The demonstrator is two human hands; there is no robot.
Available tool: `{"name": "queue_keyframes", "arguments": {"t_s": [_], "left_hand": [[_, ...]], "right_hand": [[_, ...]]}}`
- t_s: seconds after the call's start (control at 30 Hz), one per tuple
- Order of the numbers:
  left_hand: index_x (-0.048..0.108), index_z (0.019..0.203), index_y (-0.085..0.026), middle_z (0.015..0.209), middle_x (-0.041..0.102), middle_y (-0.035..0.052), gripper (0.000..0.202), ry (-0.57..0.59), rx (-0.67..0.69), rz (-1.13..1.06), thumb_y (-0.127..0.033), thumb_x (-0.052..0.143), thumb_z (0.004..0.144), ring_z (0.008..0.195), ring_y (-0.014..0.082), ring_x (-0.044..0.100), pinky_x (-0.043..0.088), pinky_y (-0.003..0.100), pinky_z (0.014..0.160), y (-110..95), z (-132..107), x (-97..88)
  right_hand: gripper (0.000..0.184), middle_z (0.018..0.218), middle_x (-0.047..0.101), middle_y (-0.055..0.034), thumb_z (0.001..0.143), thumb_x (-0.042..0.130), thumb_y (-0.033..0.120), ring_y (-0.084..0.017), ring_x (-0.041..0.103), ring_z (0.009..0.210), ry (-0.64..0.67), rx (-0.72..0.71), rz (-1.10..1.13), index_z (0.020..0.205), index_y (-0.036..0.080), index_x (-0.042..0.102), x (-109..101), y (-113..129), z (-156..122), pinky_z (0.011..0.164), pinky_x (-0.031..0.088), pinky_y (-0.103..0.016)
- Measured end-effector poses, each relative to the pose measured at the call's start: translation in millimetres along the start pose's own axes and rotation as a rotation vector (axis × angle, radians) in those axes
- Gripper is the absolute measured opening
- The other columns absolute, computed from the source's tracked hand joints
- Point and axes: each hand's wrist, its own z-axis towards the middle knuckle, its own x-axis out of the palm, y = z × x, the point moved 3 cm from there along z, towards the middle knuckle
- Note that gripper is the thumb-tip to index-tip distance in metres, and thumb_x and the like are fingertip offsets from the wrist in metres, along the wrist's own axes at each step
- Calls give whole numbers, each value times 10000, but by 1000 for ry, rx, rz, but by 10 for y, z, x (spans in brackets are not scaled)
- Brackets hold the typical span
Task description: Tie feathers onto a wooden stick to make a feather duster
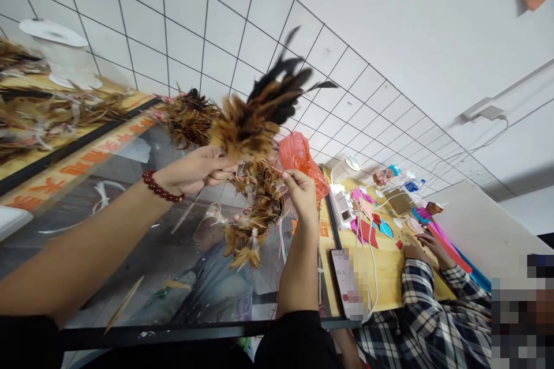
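Observation:
My left hand [208, 167], with a beaded bracelet [162, 189] at the wrist, is closed round the base of a feather bunch [259, 109]. Brown feathers fan out near the fingers and long black ones rise at the top. My right hand [300, 187] is to the right, thumb and forefinger pinched on a thin reddish thread [273, 168] that runs toward the bunch. Below and between the hands lies a pile of brown feathers [255, 207] on the glass tabletop [173, 265]. Another dark-brown feather clump [190, 118] sits behind my left hand.
Loose feathers [56, 112] cover the wooden surface at left, near a white container [64, 52]. A red plastic bag [298, 155] lies beyond my right hand. At right are a power strip [341, 204], cables, a phone [346, 282] and a co-worker's hands [426, 251]. A wire grid [186, 23] stands behind.

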Motion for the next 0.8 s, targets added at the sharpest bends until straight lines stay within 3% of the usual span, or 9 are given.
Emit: {"name": "queue_keyframes", "arguments": {"t_s": [0.13, 0.23, 0.43, 0.6, 0.8], "left_hand": [[521, 836, -127, 714, 454, -8, 148, -66, -128, -213, -193, 468, 957, 427, 6, 213, 201, 104, 351, 50, 54, 21], [474, 815, -148, 647, 341, -44, 206, -107, -207, -350, -186, 371, 989, 421, 21, 188, 179, 101, 340, 76, 72, 50], [419, 699, -165, 611, 340, -35, 329, -133, -232, -527, -313, 405, 992, 435, 27, 158, 120, 138, 348, 90, 111, -84], [435, 637, -161, 613, 372, -25, 440, -120, -184, -535, -448, 424, 971, 418, 10, 210, 101, 183, 360, 74, 129, -195], [474, 666, -160, 593, 366, -37, 323, -148, -112, -473, -279, 460, 966, 406, 3, 204, 65, 175, 368, 43, 143, -177]], "right_hand": [[288, 696, 630, -3, 851, 568, 421, -151, 558, 681, -117, -17, 45, 812, 172, 708, -20, 136, -43, 663, 451, -248], [273, 686, 638, -4, 856, 572, 408, -158, 572, 680, -185, -47, 30, 814, 178, 712, -25, 198, -78, 674, 464, -258], [249, 666, 645, -10, 854, 566, 379, -172, 589, 686, -292, -55, -30, 799, 187, 716, -59, 182, -82, 674, 476, -270], [235, 671, 656, -11, 838, 578, 366, -176, 601, 700, -295, -62, -46, 787, 186, 720, -82, 119, -53, 708, 486, -287], [234, 675, 670, -11, 833, 577, 351, -172, 605, 694, -259, -34, -57, 781, 183, 731, -125, 71, -50, 697, 485, -285]]}}
